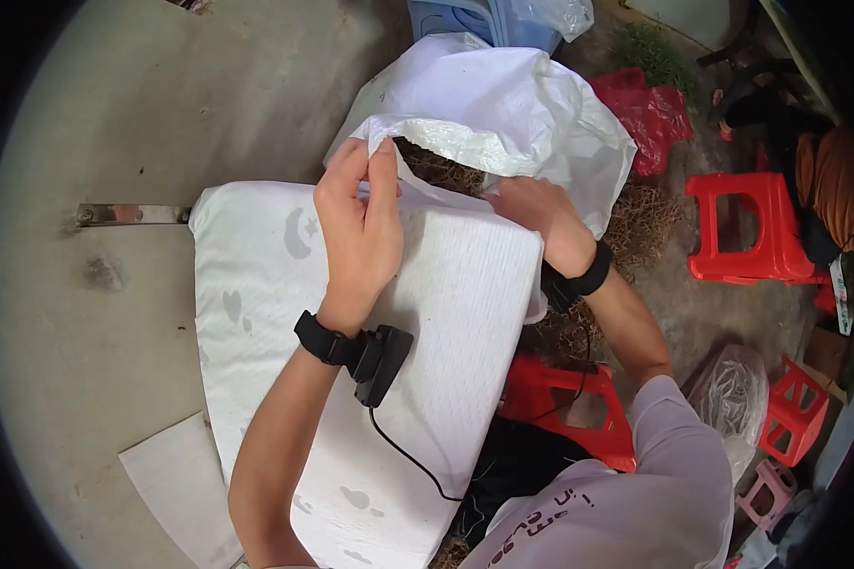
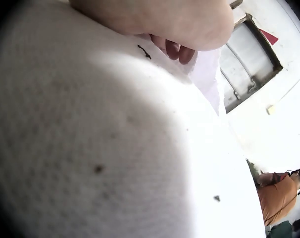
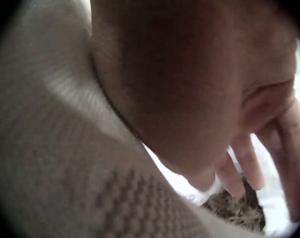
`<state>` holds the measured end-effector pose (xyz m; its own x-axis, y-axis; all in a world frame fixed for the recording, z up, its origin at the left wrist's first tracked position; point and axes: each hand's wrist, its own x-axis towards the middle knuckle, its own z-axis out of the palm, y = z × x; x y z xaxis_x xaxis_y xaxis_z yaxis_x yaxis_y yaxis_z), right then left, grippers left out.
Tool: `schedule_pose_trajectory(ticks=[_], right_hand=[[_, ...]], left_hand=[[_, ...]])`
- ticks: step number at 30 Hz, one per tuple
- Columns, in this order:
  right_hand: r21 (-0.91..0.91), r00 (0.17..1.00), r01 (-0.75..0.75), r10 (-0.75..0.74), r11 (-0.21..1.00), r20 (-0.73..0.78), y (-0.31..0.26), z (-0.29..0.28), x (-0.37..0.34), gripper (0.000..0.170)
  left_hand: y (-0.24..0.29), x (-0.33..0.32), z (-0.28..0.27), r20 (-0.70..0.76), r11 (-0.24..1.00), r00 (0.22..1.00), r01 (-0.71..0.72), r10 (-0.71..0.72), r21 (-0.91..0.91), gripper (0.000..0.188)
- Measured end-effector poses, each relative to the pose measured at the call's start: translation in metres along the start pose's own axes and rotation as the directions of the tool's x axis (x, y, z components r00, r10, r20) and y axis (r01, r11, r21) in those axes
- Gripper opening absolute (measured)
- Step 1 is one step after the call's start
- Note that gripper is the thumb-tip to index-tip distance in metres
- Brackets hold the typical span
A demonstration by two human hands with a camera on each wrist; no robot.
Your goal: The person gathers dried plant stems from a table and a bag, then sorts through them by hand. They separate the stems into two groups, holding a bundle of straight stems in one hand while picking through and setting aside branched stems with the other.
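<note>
A white woven sack stands with its mouth open, and dry brown plant matter shows inside. My left hand pinches the sack's rim at the mouth's left side; curled fingertips show beside pale sheeting in the left wrist view. At the mouth's right side, my right hand touches the sack, its fingertips hidden in the head view. The right wrist view shows its fingers extended and slightly spread near the plant matter. Below both hands lies a white fabric-covered block with grey patterns.
Red stools stand at the right, and another red stool is beside my legs. A blue plastic item is behind the sack, a red bag to its right. A person in orange appears in the left wrist view.
</note>
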<state>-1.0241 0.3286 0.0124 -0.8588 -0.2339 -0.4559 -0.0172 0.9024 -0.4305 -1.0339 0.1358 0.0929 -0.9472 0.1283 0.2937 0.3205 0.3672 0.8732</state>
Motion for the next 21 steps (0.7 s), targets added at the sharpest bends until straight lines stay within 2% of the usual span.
schedule_pose_trajectory(ticks=[1,2,3,4,5,8,11,13,15,17,21], right_hand=[[0.053,0.994,0.082,-0.085,0.995,0.068,0.005,-0.006,0.003,0.043],[0.05,0.995,0.075,-0.078,0.996,0.065,0.006,0.007,0.02,0.043],[0.237,0.925,0.316,-0.244,0.919,-0.291,0.005,0.038,0.051,0.046],[0.309,0.719,0.577,-0.29,0.756,-0.632,0.007,0.063,0.079,0.049],[0.311,0.719,0.574,-0.285,0.757,-0.634,0.015,0.077,0.102,0.049],[0.487,0.752,0.614,-0.272,0.621,-0.6,0.033,0.101,0.16,0.051],[0.52,0.777,0.589,-0.255,0.619,-0.576,0.034,0.088,0.206,0.052],[0.552,0.797,0.565,-0.234,0.613,-0.556,0.05,0.107,0.189,0.052],[0.583,0.82,0.535,-0.212,0.611,-0.531,0.088,0.138,0.139,0.052],[0.617,0.847,0.497,-0.184,0.611,-0.499,0.119,0.162,0.089,0.052],[0.664,0.885,0.431,-0.143,0.611,-0.442,0.116,0.172,0.089,0.053]], left_hand=[[0.001,0.001,0.0,0.008,1.0,1.0,-0.004,0.004,0.01,0.033],[0.001,0.001,0.0,0.017,1.0,1.0,-0.008,0.008,0.02,0.034],[0.001,0.0,-0.001,0.026,0.999,1.0,-0.009,0.008,0.034,0.034],[0.002,-0.001,-0.001,0.031,0.999,0.999,-0.01,0.009,0.032,0.034],[0.002,-0.001,-0.001,0.04,0.999,0.999,-0.008,0.006,0.05,0.034],[0.0,-0.002,-0.003,0.058,0.996,0.998,-0.001,-0.005,0.092,0.034],[0.002,0.0,0.0,0.115,0.99,0.993,-0.038,0.022,0.137,0.036],[0.0,0.001,0.0,0.138,0.977,0.99,-0.064,0.036,0.203,0.035],[-0.001,0.001,0.001,0.182,0.942,0.981,-0.118,0.062,0.314,0.033],[0.001,0.001,0.001,0.202,0.927,0.978,-0.115,0.044,0.356,0.031],[0.002,0.003,0.002,0.238,0.88,0.971,-0.14,0.032,0.453,0.025]])
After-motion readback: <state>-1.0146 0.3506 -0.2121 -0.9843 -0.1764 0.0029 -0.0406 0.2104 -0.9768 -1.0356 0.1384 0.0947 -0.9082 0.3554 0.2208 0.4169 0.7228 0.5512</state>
